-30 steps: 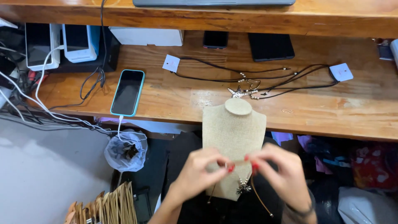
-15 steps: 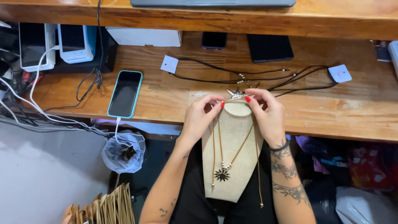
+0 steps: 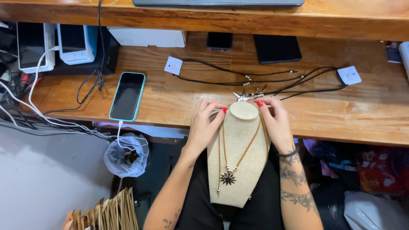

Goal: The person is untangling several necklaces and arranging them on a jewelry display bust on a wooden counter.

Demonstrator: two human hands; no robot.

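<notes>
A wooden desk (image 3: pixel 179 102) carries a phone in a turquoise case (image 3: pixel 127 96) on a white cable, two dark phones (image 3: pixel 219 41) (image 3: pixel 277 48), black cord necklaces (image 3: pixel 272 79) with white tags (image 3: pixel 173 65), and a white box (image 3: pixel 148 37). Below hangs a grey plastic bag (image 3: pixel 126 154).

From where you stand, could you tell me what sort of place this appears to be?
Probably a small jewellery-making or display workbench. Both hands, left hand and right hand, drape a brown cord necklace on a burlap display bust, and more tagged black cord necklaces lie on the wooden counter.
</notes>
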